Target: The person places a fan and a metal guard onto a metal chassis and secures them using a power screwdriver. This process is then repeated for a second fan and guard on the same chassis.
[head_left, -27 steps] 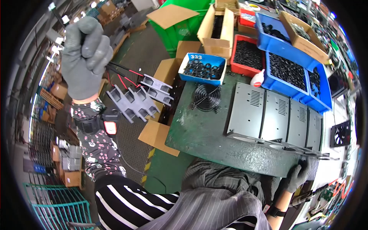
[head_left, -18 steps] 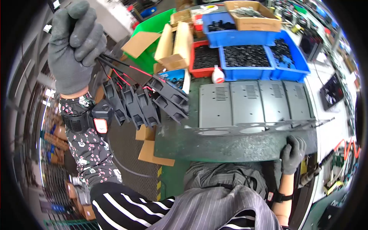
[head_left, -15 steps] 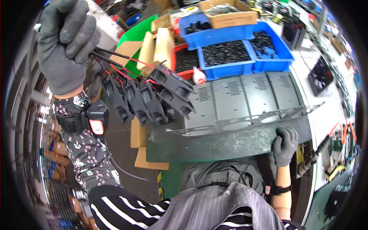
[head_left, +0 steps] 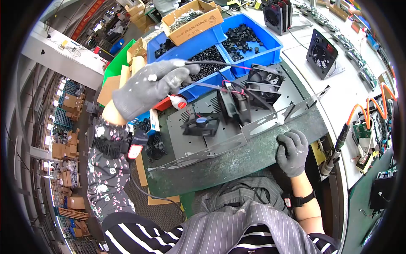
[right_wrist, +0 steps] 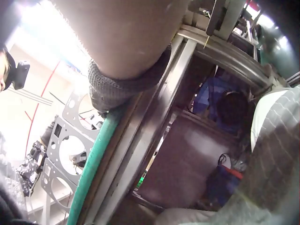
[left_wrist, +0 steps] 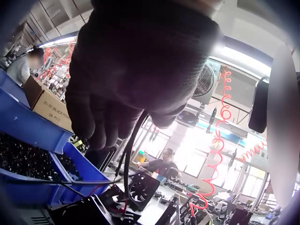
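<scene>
My gloved left hand (head_left: 148, 86) grips the black cables (head_left: 220, 64) of several black cooling fans (head_left: 264, 80). One fan (head_left: 201, 125) lies over the grey vented metal panels (head_left: 186, 144) on the table; others hang blurred above them. In the left wrist view, black cables (left_wrist: 127, 161) drop from under the dark glove. My gloved right hand (head_left: 292, 152) rests at the table's front edge, fingers loosely curled, holding nothing. Its glove cuff (right_wrist: 124, 89) shows beside the green table edge in the right wrist view. Thin upright flanges with large round holes (head_left: 287, 114) run along the panels' near side.
Blue bins (head_left: 249, 38) of small black parts stand behind the panels, with a cardboard box (head_left: 192, 31) on one. A white bottle (head_left: 177, 101) is near my left wrist. On the white bench (head_left: 292, 55) at right stand more fan panels (head_left: 322, 55).
My left hand has carried the fans from over the floor at left to above the panels, lowering them there. My view has turned right; the right hand stays at the table edge.
</scene>
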{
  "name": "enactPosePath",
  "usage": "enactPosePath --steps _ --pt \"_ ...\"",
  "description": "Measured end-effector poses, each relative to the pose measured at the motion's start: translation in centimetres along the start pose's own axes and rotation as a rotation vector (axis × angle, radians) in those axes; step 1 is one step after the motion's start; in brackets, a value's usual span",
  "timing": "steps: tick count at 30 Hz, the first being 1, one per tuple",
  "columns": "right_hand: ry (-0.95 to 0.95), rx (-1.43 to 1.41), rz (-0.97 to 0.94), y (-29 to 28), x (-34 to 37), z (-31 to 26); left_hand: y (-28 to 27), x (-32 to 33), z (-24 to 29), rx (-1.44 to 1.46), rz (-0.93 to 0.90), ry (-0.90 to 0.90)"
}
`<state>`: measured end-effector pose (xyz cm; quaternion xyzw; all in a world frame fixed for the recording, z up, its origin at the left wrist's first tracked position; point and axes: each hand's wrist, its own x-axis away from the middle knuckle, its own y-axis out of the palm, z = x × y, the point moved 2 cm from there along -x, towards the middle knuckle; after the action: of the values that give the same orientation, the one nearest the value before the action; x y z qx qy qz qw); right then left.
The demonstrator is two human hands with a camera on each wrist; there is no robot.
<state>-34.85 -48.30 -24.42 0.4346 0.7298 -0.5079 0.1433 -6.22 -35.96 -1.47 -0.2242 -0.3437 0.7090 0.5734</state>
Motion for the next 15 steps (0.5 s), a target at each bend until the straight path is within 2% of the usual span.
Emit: enactPosePath --steps 1,3,4,6,8,10,12,14,15 --pt "-0.005 -0.002 0.002 0.0 -0.1 0.1 0.0 0.4 -0.1 0.008 -0.002 -0.001" --pt "-0.005 0.003 -0.009 0.1 -0.2 0.2 -0.1 1.2 -0.5 0.073 -0.079 -0.134" --pt "-0.004 0.004 -0.012 0.1 -0.3 0.2 0.2 1.5 -0.5 0.082 -0.079 -0.136" --pt "-0.009 0.009 -0.018 0.2 -0.4 0.3 0.8 2.1 -0.9 0.14 -0.022 -0.277" --pt "-0.007 0.011 -0.021 0.3 -0.1 0.1 0.6 3.1 -1.2 0.208 -0.02 -0.264" --pt "-0.001 0.017 -0.011 0.3 -0.1 0.0 0.0 3.6 -2.1 0.331 0.108 -0.225" --pt "-0.011 0.028 -0.023 0.3 -0.1 -0.1 -0.1 3.8 -3.2 0.384 0.151 -0.238" --pt "-0.023 0.02 -0.023 0.5 0.0 -0.1 0.8 3.6 -5.0 0.024 0.057 -0.348" --pt "-0.017 0.026 -0.014 0.5 0.1 -0.2 0.6 3.5 -6.3 -0.269 -0.022 -0.309"
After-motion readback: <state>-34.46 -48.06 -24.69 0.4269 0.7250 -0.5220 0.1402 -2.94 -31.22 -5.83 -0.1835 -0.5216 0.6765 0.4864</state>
